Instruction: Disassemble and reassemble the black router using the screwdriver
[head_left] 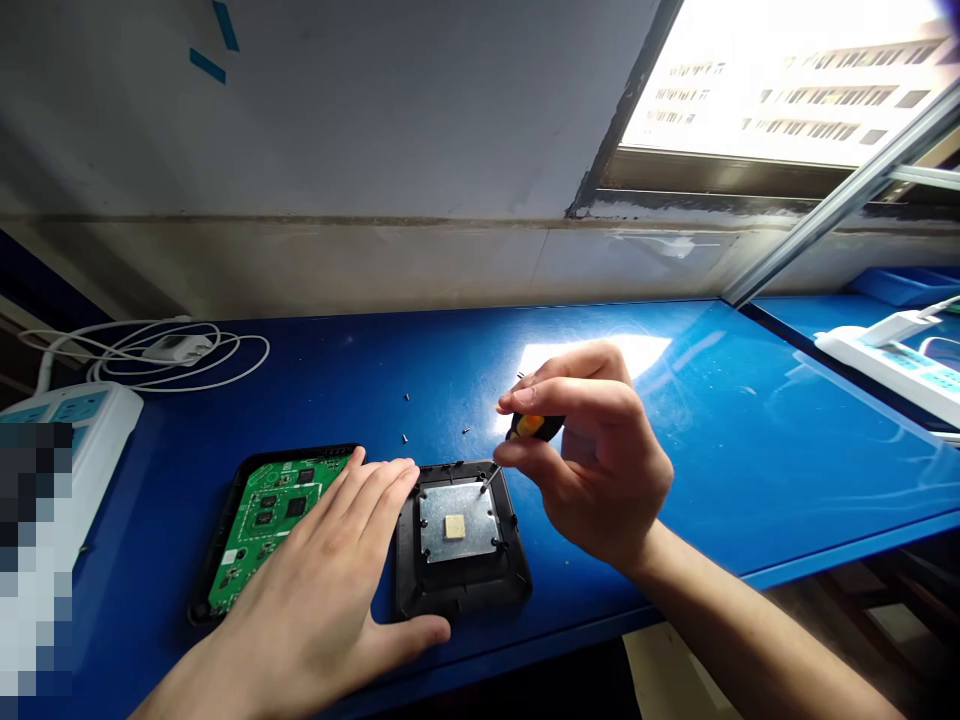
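While in the right hand (611, 465), one screwdriver (531, 427), two housings (491, 592) nearby.

The right hand (600, 450) is gripping a black-and-orange screwdriver (534, 426), its tip meeting the metal plate (439, 505) near a corner inside the black cover (465, 598), while the left hand (322, 570) is spanning the cover and the green circuit board (281, 505) beside it on the blue table (712, 420).

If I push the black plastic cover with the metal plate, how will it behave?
The black plastic cover looks rigid, so it should move as one piece. The metal plate on it may make it feel a little heavy. It lies flat on the glossy blue table, so it will more likely slide than tip.
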